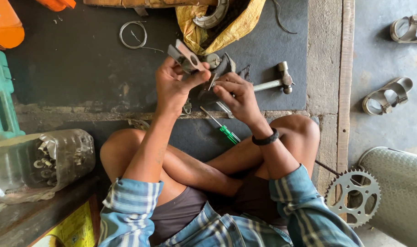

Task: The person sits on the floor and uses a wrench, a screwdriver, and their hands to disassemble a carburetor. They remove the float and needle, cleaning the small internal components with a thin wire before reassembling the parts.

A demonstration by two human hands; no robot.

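Note:
I sit cross-legged on the floor. My left hand (pixel 172 84) grips a grey metal part (pixel 186 56) with flat arms and a hole, held up above the dark mat (pixel 80 59). My right hand (pixel 236 96), with a black band on its wrist, pinches a thin metal tool (pixel 213 80) against that part. A green-handled screwdriver (pixel 224 130) lies on the floor below my hands, near my right knee. A hammer (pixel 277 82) lies just right of my right hand.
A coil of wire (pixel 132 34) lies on the mat. A yellow sack (pixel 227 23) holds a curved metal piece. A clear plastic jar of hardware (pixel 39 160) sits at left. A sprocket (pixel 354 195) and sandals (pixel 387 95) are at right.

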